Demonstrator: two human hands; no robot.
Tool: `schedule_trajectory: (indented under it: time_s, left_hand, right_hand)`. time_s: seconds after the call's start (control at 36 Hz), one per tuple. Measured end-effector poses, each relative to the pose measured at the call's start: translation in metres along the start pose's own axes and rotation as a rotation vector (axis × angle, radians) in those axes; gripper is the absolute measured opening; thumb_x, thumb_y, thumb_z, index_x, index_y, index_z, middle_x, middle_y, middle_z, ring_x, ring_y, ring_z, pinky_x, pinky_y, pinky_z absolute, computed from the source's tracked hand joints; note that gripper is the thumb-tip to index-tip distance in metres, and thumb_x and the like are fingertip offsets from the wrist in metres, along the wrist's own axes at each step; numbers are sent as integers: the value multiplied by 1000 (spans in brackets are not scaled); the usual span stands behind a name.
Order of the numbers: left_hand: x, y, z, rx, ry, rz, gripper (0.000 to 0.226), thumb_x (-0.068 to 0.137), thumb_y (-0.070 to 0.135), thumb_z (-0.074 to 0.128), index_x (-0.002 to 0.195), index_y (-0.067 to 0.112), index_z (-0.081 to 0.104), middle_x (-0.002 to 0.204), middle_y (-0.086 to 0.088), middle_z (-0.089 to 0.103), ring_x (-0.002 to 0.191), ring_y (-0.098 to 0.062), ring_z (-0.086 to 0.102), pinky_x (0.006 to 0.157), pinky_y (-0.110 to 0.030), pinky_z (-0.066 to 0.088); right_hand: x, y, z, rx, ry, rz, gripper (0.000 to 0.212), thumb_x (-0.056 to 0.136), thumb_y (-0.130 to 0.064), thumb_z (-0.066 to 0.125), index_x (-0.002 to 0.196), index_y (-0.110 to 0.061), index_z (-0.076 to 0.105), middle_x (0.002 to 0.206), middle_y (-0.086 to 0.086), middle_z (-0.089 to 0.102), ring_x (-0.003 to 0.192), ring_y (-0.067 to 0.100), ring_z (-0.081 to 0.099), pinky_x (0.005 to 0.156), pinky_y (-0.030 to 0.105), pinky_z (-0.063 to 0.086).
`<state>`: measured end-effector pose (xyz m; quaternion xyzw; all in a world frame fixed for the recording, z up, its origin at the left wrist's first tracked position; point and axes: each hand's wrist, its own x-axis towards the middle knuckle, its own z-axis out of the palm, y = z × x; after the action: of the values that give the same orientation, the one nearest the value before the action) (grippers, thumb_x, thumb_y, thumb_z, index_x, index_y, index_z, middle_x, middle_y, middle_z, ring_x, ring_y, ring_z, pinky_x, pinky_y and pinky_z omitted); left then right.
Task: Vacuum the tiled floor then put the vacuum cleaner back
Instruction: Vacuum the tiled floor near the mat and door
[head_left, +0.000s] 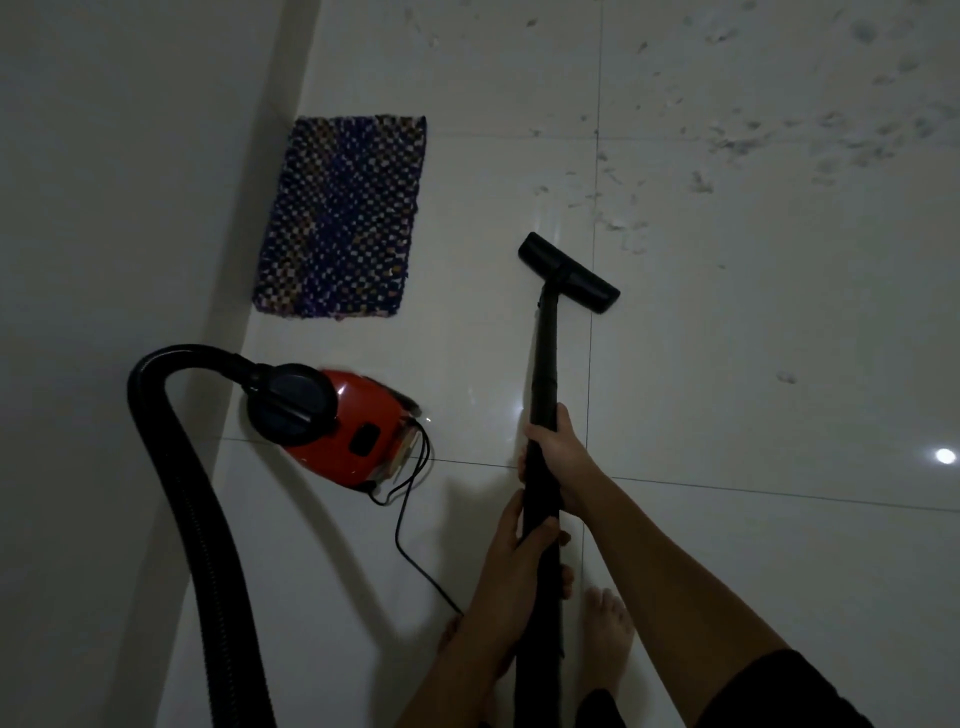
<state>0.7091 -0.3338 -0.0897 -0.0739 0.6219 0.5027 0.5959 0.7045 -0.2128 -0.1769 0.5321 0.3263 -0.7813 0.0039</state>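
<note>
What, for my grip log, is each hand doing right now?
Left hand: grips the vacuum wand.
Right hand: grips the wand too, nearer the nozzle.

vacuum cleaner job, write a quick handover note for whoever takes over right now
Hands: right hand grips the black vacuum wand farther along; left hand grips it nearer the body.
Things: black floor head sits on the glossy white tiled floor, short of the scattered dark debris. The red canister vacuum sits by the left wall, near the blue woven mat, with its black ribbed hose looping out.
Done: vacuum out, wand in hand.
Left: vacuum the debris, then put the vacuum back.
</note>
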Motion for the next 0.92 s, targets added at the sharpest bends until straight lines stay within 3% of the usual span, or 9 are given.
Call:
schedule_trajectory:
  time_s: [0.25,0.64,0.92]
  left_hand:
    - [37,37,23,89,42,-54,42,103,24,34,144,24,28,87,-12,53,50,-19,52,41,-23,46]
    - [105,99,50,-19,122,5,44,102,23,34,145,30,27,75,-8,50,51,-17,49,43,-25,45]
    - [175,178,29,-92,172,32,45,103,22,34,146,30,24,72,-7,51,46,-15,47,41,-24,44]
  right_hand:
    - [32,-47,1,-262,-13,70,72,97,-5,43,151,-32,5,77,12,48,54,19,49,44,28,46]
    - [99,-134,12,-560,-52,87,81,97,-6,42,151,-38,-9,91,14,52,55,19,49,54,32,49]
    - [170,-204,62,-501,-48,49,74,93,-4,50,149,-35,12,74,10,49,56,18,48,47,30,45]
